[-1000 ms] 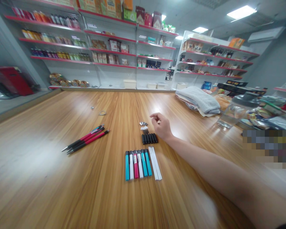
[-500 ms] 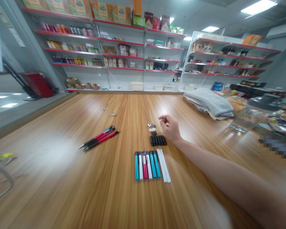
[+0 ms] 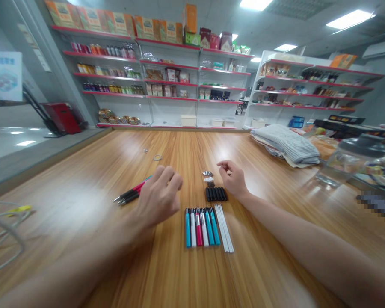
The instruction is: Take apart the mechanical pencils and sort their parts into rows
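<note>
My left hand (image 3: 162,192) hovers knuckles-up over the right ends of several click pens (image 3: 131,194), hiding part of them. Its fingers bend downward and their tips are out of sight. My right hand (image 3: 233,177) rests on the wood, loosely curled with the index finger held apart, and nothing shows in it. Just left of it lie small silver cone tips (image 3: 207,173), small white parts (image 3: 208,179), dark springs (image 3: 211,185) and a row of black grips (image 3: 216,194). Nearer stand rows of coloured pen barrels (image 3: 198,226) and thin white refills (image 3: 223,229).
The wooden table (image 3: 115,273) carries a metal ring (image 3: 157,157) at the back, a pale cable (image 3: 9,233) at left, folded cloths (image 3: 285,143) and a clear jug (image 3: 346,164) at right. Stocked shelves (image 3: 171,98) stand beyond.
My left hand has come into view from the lower left and now covers part of the click pens. My right hand stays beside the small parts; the camera view has shifted slightly.
</note>
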Demonstrator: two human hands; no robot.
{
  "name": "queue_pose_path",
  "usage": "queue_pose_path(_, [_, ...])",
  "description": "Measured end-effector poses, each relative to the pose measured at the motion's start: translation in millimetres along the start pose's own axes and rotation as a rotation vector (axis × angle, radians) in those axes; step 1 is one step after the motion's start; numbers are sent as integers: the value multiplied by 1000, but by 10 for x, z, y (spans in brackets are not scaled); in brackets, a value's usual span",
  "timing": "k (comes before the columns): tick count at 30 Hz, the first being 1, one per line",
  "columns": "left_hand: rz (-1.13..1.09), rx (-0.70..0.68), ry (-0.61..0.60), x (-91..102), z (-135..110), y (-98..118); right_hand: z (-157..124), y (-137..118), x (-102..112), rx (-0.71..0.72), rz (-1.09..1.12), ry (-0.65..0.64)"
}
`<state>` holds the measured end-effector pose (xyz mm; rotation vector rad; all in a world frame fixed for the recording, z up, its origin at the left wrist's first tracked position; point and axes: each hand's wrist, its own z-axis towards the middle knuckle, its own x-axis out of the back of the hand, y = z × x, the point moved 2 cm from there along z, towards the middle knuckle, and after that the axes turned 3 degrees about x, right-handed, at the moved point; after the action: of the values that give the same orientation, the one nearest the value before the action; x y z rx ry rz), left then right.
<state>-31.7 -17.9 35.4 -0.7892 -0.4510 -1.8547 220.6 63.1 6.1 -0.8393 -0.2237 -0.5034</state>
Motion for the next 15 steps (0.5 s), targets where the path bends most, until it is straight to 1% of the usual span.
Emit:
queue_pose_path(3, [193, 137, -81, -134, 68, -220, -2, 6, -2, 0, 5, -3])
queue_pose_path(4, [254, 194, -91, -168, 81, -291, -2, 9, -5, -1, 7, -6])
queue_pose_path(6, [322, 217, -159, -231, 83, -381, 1, 14, -10, -5, 10, -9])
queue_pose_path(10, [403, 248, -256, -296, 26, -412, 7, 15, -12, 2, -3, 0])
queue_pose_path(15, [406, 276, -337, -329, -18, -423, -2, 0, -2, 14, -7, -8])
